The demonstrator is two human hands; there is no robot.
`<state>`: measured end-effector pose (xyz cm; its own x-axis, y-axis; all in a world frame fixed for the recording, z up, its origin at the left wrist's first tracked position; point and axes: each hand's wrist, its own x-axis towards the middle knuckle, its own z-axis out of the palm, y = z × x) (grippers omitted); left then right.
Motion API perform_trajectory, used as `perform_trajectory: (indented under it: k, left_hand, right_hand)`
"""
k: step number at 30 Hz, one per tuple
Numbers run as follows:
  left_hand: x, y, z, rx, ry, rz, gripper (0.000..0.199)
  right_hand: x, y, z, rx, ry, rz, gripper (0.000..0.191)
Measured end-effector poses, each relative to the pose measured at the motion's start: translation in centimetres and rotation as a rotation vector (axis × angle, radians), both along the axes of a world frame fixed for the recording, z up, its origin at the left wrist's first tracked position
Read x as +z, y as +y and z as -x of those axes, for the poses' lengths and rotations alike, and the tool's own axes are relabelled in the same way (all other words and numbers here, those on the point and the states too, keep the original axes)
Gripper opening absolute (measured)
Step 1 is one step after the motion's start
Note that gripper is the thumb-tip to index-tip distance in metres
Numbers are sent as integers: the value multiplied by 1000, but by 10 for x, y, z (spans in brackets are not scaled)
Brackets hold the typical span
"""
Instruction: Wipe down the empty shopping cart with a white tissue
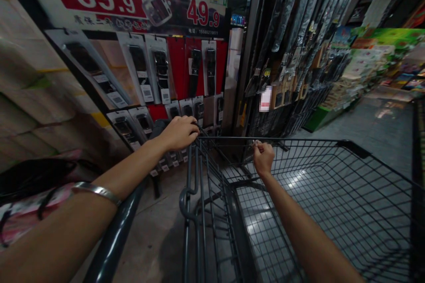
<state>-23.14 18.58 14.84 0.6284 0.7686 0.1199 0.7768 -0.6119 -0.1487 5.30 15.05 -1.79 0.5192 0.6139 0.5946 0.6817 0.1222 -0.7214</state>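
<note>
A dark wire shopping cart point(323, 140) stands in front of me, its basket slanting off to the right. My left hand point(181, 131) is curled over the cart's near-left upper corner, fingers bent round the rim. A silver bangle point(97, 191) circles that wrist, and the cart's thick handle point(114, 234) runs below the forearm. Over the basket, close to its far rim, my right hand point(264, 157) is closed in a pinch. Something small and whitish point(256, 142) shows at its fingertips, too small to name.
Packaged belts point(161, 70) hang on a display beyond the cart, under a price sign point(186, 2). Long plastic-wrapped goods point(295, 13) hang to its right. Stacked packs point(20, 97) line the left, with a pink-and-black bag point(63, 177) below. Shiny floor point(378, 115) extends at right.
</note>
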Motion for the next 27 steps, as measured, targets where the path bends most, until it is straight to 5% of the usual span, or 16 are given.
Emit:
perform_trajectory:
  k: [10,14,19,27]
  left_hand:
    - [1,-5,0,5,22,0,35]
    - [1,-4,1,0,2,-11,34]
    - [2,-4,0,5,2,-14,34]
    - [3,-5,-1,12,13,-9,35]
  right_hand:
    - [-10,-9,-6,37,-47,18,15]
    - [-31,-21,-5,24,-12,104,17]
    - [-53,-21,4,-14,212,160,26]
    - [-51,1,17,117,652,133,39]
